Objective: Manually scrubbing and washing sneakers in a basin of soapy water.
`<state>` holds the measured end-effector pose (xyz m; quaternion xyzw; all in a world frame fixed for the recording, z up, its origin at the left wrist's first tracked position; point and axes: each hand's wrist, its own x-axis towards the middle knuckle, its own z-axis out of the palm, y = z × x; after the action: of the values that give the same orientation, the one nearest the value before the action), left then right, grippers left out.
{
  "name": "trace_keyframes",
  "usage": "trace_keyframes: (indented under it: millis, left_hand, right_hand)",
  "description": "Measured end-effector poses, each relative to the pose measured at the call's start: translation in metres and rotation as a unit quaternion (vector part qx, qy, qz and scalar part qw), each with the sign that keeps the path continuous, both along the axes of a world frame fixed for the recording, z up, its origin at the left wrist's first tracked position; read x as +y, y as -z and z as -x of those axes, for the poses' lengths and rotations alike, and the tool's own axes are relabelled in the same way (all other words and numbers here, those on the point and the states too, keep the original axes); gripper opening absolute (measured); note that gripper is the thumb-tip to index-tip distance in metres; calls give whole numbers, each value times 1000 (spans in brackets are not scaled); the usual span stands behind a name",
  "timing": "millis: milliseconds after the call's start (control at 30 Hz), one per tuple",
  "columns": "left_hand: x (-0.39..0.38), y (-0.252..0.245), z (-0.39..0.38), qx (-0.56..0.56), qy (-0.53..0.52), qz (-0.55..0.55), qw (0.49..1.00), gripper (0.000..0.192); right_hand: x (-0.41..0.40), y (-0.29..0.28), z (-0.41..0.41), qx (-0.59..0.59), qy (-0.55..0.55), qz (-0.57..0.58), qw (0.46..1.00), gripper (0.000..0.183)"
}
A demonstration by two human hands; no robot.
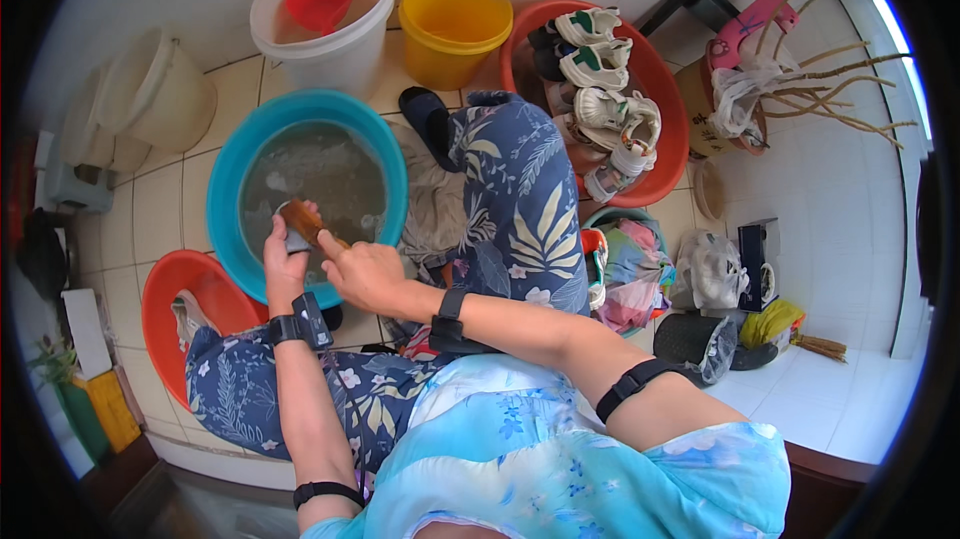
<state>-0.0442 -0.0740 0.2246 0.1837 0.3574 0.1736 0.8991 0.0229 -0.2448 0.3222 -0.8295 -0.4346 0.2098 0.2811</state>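
Note:
Over a blue plastic basin (225, 194) of murky grey water (322, 156), both hands work close together. My left hand (286, 263) is wrapped around a small pale item (298, 241), mostly covered by the fingers and the brush, so its kind is unclear. In my right hand (366, 275) is a brown brush (301, 219), its index finger stretched along the handle. The brush lies against the pale item, above the near half of the water.
At left, an orange-red basin (169, 288) holds a pale cloth. Behind stand a white bucket (322, 51) with a red scoop (321, 3) and a yellow bucket (454, 29). Several white shoes (600, 74) fill an orange basin (667, 156). Colourful cloths (634, 269) lie right of my knee.

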Motion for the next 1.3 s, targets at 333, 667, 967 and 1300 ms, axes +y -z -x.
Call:
trace_keyframes:
  millis: [333,667,967,1300]
  left_hand:
    - [-11,-37,-11,-60,-22,-13,998,45]
    - [-25,-49,-25,-168,-40,-17,985,49]
    - [-18,-61,-16,-115,-7,-24,993,52]
    - [-33,-68,-21,-134,221,-67,964,47]
  right_hand:
    - [27,26,-65,424,236,-214,848,33]
    - [37,15,-48,610,271,-159,728,33]
    - [45,6,-104,460,214,-132,852,36]
    - [67,-17,-116,273,-61,-69,958,38]
